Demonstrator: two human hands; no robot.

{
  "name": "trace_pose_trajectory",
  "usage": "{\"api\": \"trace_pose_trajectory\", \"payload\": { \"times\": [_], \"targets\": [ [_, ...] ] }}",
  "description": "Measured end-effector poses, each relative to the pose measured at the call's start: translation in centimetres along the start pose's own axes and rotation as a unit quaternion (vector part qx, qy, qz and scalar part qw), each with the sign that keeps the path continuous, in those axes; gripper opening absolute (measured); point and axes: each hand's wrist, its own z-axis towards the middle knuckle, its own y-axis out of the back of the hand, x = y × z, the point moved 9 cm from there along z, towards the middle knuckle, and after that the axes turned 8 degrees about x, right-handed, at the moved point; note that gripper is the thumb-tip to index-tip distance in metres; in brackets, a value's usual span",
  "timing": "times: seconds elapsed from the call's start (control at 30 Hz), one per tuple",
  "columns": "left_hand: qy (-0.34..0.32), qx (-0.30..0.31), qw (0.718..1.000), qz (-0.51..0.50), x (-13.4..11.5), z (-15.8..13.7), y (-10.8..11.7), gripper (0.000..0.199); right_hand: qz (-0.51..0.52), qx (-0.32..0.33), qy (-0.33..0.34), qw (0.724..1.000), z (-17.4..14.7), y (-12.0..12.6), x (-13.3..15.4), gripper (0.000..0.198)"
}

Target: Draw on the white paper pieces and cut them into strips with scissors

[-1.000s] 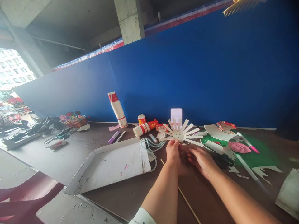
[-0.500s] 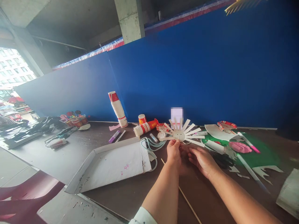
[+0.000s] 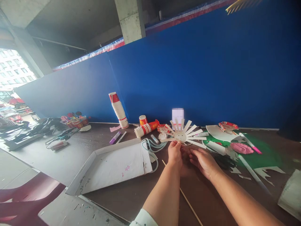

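Hands: two, one left hand [image 3: 175, 153] and one right hand [image 3: 204, 162]. Held sunburst-shaped paper cut-out [image 3: 180, 137]: one. Paper-cup stacks: two, one standing stack [image 3: 118, 112] and one lying stack [image 3: 145, 129], their nested cups too tight to count. Cardboard tray [image 3: 113, 169]: one. Wooden stick [image 3: 189, 204]: one. Pink-capped marker [image 3: 250, 143]: one.

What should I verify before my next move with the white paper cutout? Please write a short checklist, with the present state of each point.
1. Left hand grips the paper cutout: ok, at its lower edge.
2. Strips are spread: ok, they fan outward.
3. Right hand is clear of the strips: cannot tell; its fingers are very near them in view.
4. Thin stick is in hand: not ok, it lies on the table.
5. Marker with pink end is capped: cannot tell.
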Motion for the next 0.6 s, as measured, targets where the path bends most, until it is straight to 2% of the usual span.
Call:
{"api": "trace_pose_trajectory", "payload": {
  "times": [0.27, 0.47, 0.6],
  "targets": [
    [0.01, 0.022, 1.0, -0.003, -0.1, -0.6, -0.9, 0.05, 0.019, -0.017, 0.024, 0.999, 0.4, 0.5, 0.0, 0.012],
    [0.034, 0.08, 0.996, -0.012, 1.0, -1.2, -2.4, 0.054, 0.038, -0.007, 0.065, 0.997, 0.9, 0.5, 0.4, 0.026],
    [0.036, 0.085, 0.996, -0.002, 2.1, -1.1, -2.3, 0.054, 0.028, -0.023, 0.095, 0.995, 1.0, 1.0, 0.6, 0.034]
  ]
}}
